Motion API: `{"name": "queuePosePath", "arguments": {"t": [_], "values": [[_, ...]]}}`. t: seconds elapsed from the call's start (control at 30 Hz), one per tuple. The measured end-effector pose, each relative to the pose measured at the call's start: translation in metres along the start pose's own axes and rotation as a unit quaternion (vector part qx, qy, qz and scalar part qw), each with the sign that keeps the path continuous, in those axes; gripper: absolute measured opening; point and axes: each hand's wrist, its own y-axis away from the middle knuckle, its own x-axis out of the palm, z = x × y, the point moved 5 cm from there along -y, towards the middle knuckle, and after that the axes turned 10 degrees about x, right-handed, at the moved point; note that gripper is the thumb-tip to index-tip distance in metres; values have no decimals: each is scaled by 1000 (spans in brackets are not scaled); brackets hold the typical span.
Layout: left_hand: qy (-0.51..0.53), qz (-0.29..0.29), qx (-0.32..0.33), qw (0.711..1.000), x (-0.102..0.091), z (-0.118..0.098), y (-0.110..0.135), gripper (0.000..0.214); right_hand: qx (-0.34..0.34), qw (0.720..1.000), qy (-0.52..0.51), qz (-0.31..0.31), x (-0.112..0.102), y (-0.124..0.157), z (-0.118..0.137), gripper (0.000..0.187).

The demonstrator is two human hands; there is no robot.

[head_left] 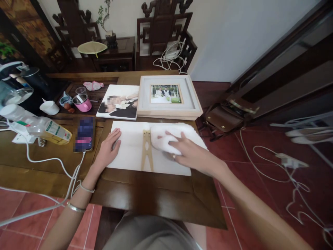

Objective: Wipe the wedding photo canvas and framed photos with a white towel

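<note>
A white board [130, 152] lies flat on the wooden table [145, 198], with a wooden stand piece [147, 149] on its middle. My left hand [108, 149] rests flat on the board's left edge, fingers stretched out. My right hand [188, 151] presses a white cloth [166, 139] onto the board's right part, fingers curled over it. Behind the board lie a framed photo [168, 95] in a pale wooden frame and an unframed photo print [118, 104].
A phone [84, 133] with a white cable lies left of the board, beside a plastic bottle [48, 128]. A pink cup [82, 102], a white cup [49, 107] and a kettle stand at the far left. A brown bag [223, 119] and loose cables lie on the red tiled floor at right.
</note>
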Motion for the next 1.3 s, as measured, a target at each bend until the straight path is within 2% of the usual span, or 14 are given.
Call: {"name": "queuePosePath", "arguments": {"t": [0.13, 0.27, 0.37, 0.57, 0.67, 0.77, 0.93, 1.07, 1.17, 1.3], "values": [[3, -1, -1, 1000, 0, 1, 0, 40, 30, 998, 28, -51, -14, -43, -13, 21], [5, -3, 1, 1000, 0, 1, 0, 40, 42, 996, 31, -70, -15, -51, -14, 22], [2, 1, 0, 1000, 0, 1, 0, 40, 30, 999, 22, -31, -5, -28, -4, 27], [-9, 8, -1, 1000, 1, -3, 0, 40, -15, 995, -37, 96, 12, 55, 33, 37], [-11, 7, 1, 1000, 1, -4, 0, 40, -8, 990, -56, 131, 14, 72, 35, 35], [-11, 3, 0, 1000, 1, -3, 0, 40, 9, 995, -61, 72, 8, 53, 22, 28], [-5, 6, 6, 1000, 1, -2, 0, 40, 13, 998, -33, -48, -4, -19, 0, 21], [-4, -1, 11, 1000, 0, -2, 0, 40, 34, 993, -46, -107, -6, -61, 1, 23], [-5, 0, 12, 1000, 1, -1, 0, 40, 12, 994, -36, -99, 4, -61, 16, 31], [-11, 8, 9, 1000, 2, -1, 1, 40, -32, 999, -7, -32, 28, -19, 43, 44]]}}
